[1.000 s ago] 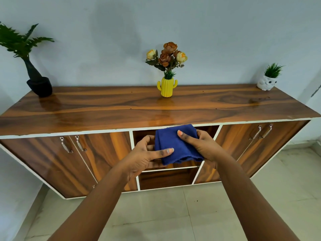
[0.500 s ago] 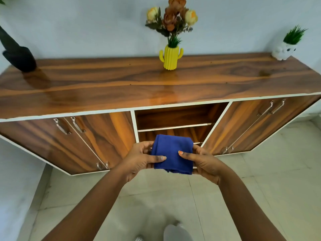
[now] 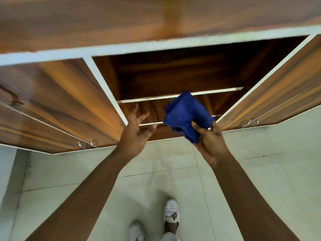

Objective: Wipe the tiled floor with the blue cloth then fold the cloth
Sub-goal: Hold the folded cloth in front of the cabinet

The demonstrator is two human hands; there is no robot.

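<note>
In front of the wooden cabinet [image 3: 57, 94], standing, looking down along both forearms. Only the head view to go on.

Head view: my right hand [image 3: 211, 141] has the blue cloth [image 3: 186, 115] pinched between thumb and fingers at its lower corner. The cloth is bunched and part-folded, held up in the air; its long axis runs from about 5 o'clock at my grip up toward 11 o'clock. It hangs in front of the cabinet's open middle compartment [image 3: 173, 73], touching nothing else that I can make out.

My left hand [image 3: 137, 134] is empty, fingers spread and loosely curled, at 9 o'clock from the cloth. Near it, not touching. The fingers are motion-blurred, so the exact pose is hard to read.

The tiled floor [image 3: 156, 171] lies at 6 o'clock, below both hands and well apart from the cloth. My patterned shoes [image 3: 171, 213] stand on it between my arms. Cabinet doors at 9 and 3 o'clock look closed, with metal handles [image 3: 86, 144] at their lower edges.

Judgement: wiping not yet begun, since the cloth is off the floor. The coming move turns on the drop from cloth to tile, straight toward 6 o'clock. The right hand carries it, so it leads; I will have to crouch. The left is free to spread the cloth or brace.
</note>
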